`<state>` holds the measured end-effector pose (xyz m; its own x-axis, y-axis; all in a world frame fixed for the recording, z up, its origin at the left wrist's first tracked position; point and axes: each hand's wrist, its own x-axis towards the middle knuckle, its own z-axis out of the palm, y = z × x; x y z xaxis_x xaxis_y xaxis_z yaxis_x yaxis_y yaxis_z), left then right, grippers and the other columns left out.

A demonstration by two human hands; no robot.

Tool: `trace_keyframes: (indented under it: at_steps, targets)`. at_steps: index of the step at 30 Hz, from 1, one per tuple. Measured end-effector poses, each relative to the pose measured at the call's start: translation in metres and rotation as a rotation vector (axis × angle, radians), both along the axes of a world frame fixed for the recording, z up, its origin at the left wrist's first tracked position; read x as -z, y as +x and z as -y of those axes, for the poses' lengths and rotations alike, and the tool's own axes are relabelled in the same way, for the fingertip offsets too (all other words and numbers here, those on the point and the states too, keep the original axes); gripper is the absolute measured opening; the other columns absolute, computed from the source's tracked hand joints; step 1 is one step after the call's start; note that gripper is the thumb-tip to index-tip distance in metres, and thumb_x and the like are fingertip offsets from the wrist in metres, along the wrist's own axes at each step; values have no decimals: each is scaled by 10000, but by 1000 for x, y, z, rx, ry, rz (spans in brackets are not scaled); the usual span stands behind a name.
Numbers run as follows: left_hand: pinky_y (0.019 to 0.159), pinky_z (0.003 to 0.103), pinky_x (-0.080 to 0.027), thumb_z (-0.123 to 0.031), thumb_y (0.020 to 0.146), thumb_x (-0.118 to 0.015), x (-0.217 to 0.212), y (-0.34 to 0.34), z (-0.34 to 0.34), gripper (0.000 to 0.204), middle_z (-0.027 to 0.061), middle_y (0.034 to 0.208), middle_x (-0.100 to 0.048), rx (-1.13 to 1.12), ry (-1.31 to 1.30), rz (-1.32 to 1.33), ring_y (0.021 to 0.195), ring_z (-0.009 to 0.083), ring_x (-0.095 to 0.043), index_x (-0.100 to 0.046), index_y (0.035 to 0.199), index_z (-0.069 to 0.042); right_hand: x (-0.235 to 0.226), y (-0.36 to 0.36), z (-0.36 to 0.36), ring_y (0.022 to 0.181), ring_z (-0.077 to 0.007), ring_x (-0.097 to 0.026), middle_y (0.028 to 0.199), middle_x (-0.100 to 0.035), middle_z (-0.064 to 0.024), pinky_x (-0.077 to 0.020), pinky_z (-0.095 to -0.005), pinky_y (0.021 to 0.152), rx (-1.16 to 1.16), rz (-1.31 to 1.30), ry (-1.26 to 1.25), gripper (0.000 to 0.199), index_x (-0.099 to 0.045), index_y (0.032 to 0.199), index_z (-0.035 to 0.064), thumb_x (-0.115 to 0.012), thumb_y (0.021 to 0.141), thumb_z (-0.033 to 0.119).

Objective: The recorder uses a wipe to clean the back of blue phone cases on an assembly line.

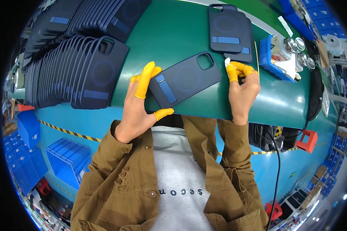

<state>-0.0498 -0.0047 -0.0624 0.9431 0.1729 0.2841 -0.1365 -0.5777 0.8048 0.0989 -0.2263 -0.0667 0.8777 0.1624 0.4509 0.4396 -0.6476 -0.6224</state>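
A dark blue phone case (189, 77) with a camera cutout and a blue strip lies tilted in front of me, its back facing up. My left hand (139, 98) wears yellow finger cots and spans the left end of the case, with fingers at the upper corner and the thumb by the lower edge. Just right of the case, my right hand (243, 84), also in yellow finger cots, pinches a small white wipe (227, 61). A thin wooden stick (257, 57) shows beside that hand; whether the hand touches it I cannot tell.
Long rows of similar standing cases (65, 73) fill the left of the green table (142, 46). Two more cases (225, 32) lie overlapping at the far right. A blue tray (273, 63) holds small items beside metal-lidded jars (293, 45). A blue crate (68, 159) stands on the floor.
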Motion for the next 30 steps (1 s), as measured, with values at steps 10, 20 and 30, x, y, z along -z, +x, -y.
trace_keyframes:
  at_steps: [10,20,30]
  targets:
    - [1044,426,-434,-122,629,-906,1,6,-3,1026,151,1416,-562,22,172,65,1224,350,-530,-387,1509,-29,-2,-2,-4,663,-147,-568,863,-661,-66,-440,-278,602,64,-275,317,162,-748,972,17,-775,812,15]
    - [1045,449,-440,-115,641,-893,-14,-5,-4,915,180,1385,-540,53,86,68,1231,377,-518,-474,1449,-30,-6,-10,-21,777,-276,-562,844,-630,-90,-449,-369,674,-129,88,25,145,-716,917,27,-786,791,42]
    - [1001,463,-488,-172,607,-876,-126,18,-136,763,214,1328,-565,-254,875,381,1150,420,-553,-610,1313,-53,1,-21,-8,650,-95,-441,811,-576,-24,-365,-256,599,-77,-246,363,102,-719,955,-18,-739,862,20]
